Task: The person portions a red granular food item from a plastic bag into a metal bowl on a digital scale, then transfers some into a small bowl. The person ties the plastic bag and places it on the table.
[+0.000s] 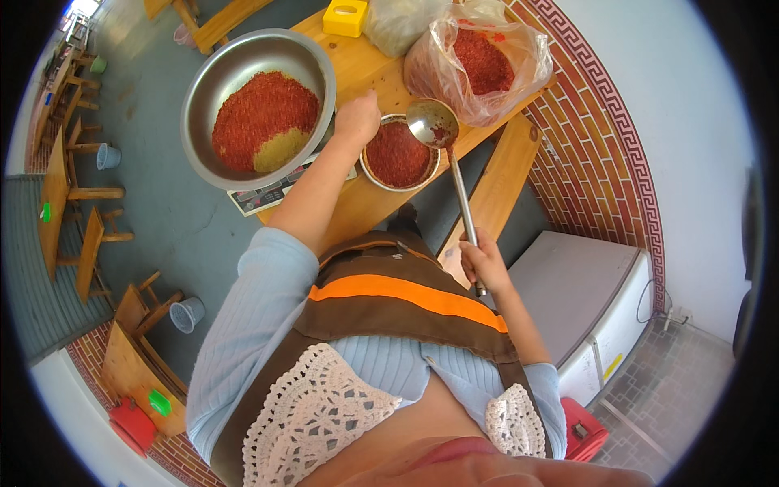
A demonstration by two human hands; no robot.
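The right hand (484, 261) was closed round the far end of the long steel ladle (432, 123), light but tip-prone, while the left hand (357, 118) gripped the small bowl (398, 156) of loose red flakes near the tabletop (365, 69) edge.

Left arm stretched forward, sleeve pushed up to the elbow – left hand (358, 118) knuckles up, fingers curled down, gripping something. Right arm bent at the elbow, forearm short of the left – right hand (484, 261) fisted, thumb up.
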